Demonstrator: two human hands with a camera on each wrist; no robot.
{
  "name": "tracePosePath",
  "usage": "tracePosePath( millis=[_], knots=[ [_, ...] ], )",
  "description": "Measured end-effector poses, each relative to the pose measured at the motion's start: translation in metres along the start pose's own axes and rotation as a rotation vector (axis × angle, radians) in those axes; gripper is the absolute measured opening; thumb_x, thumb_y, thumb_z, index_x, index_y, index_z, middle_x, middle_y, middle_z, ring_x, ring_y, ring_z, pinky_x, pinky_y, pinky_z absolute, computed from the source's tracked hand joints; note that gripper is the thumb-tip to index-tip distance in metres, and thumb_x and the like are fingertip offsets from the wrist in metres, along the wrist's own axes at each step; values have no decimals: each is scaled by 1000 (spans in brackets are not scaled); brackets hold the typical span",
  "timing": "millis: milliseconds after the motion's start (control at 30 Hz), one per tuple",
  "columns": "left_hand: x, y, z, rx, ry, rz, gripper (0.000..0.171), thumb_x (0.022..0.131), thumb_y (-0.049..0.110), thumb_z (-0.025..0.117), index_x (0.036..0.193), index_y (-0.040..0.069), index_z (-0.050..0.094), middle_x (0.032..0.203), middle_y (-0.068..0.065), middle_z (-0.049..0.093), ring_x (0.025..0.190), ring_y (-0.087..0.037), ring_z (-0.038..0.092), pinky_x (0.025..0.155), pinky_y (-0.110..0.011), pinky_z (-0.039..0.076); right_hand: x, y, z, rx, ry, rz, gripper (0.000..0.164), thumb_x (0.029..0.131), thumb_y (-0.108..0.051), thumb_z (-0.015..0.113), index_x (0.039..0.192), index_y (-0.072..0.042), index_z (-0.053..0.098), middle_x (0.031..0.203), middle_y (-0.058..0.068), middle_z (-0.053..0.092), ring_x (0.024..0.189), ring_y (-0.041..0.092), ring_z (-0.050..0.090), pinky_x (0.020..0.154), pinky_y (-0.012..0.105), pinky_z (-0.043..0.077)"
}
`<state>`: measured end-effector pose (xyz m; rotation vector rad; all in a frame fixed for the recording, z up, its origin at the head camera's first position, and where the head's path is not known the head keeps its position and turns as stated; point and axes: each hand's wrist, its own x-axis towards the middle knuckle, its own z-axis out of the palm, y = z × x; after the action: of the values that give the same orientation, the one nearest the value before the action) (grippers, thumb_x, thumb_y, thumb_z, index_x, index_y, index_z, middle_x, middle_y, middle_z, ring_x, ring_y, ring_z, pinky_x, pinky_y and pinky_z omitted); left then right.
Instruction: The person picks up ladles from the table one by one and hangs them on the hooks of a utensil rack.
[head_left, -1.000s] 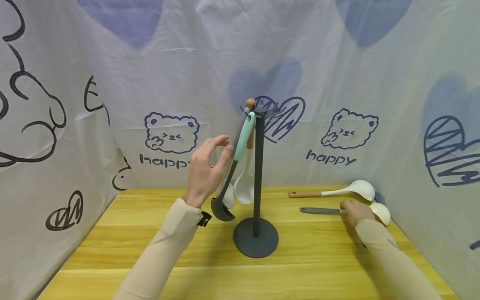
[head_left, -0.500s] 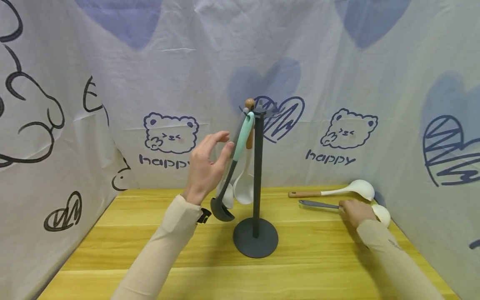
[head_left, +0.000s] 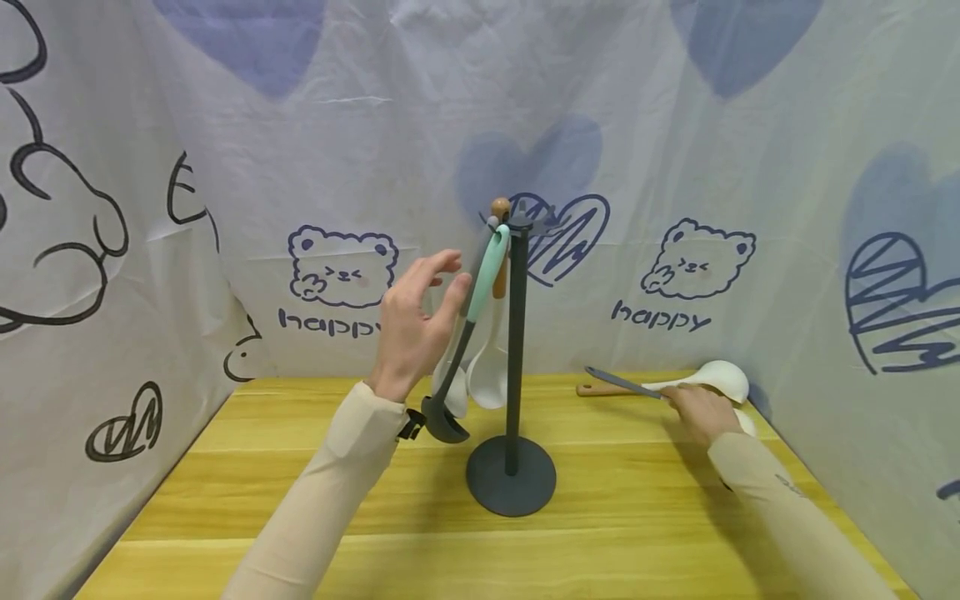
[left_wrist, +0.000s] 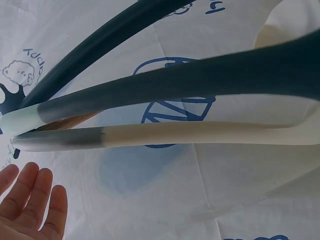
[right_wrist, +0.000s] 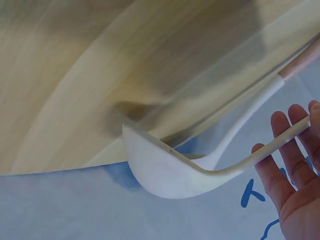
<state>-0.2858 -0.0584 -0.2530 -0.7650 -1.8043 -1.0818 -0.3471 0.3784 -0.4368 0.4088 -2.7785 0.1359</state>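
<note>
My right hand (head_left: 703,414) pinches a white ladle (right_wrist: 175,172) by its stem, with the grey handle (head_left: 622,382) raised and slanting up to the left. In the right wrist view its bowl is close to the wooden table, and the fingers lie along the stem. A dark utensil stand (head_left: 517,333) rises mid-table. From its left side hangs a black ladle with a mint-green handle (head_left: 487,275). Beside that handle is my left hand (head_left: 414,329), fingers spread in a loose curve and holding nothing. In the left wrist view its fingertips lie below the hanging handles.
On the table at the back right lies another white ladle (head_left: 723,379) with a wooden handle, partly crossed by the grey handle. A white utensil (head_left: 487,383) with a wooden handle and another white one also hang on the stand. Printed cloth walls enclose the table (head_left: 375,517).
My right hand has lifted the grey handle off the table, and the ladle has swung up and back over the wooden-handled one. The left hand has risen slightly beside the mint-green handle.
</note>
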Motion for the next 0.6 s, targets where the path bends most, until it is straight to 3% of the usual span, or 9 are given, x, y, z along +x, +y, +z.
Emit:
tracePosePath(
  millis=[233, 433, 600],
  knots=[
    [8, 5, 2, 3, 6, 3, 33, 98, 21, 60, 127, 6, 62, 121, -12, 68, 108, -24, 63, 91, -37, 52, 7, -10, -3, 20, 0, -22, 16, 95, -9, 61, 109, -8, 68, 91, 7, 72, 76, 30, 68, 61, 47, 54],
    [15, 8, 4, -7, 7, 22, 34, 98, 21, 59, 129, 4, 62, 124, -13, 66, 113, -24, 62, 92, -36, 53, 10, -20, -12, 45, 27, -52, 20, 100, -11, 53, 115, -9, 65, 103, 11, 71, 88, 34, 68, 72, 51, 55],
    [18, 10, 4, -11, 9, 33, 36, 98, 20, 60, 129, 3, 61, 125, -15, 65, 115, -26, 61, 92, -42, 53, 15, -30, -17, 79, 63, -71, 24, 100, -9, 52, 121, -9, 63, 110, 13, 70, 92, 36, 68, 74, 53, 56]
  ],
)
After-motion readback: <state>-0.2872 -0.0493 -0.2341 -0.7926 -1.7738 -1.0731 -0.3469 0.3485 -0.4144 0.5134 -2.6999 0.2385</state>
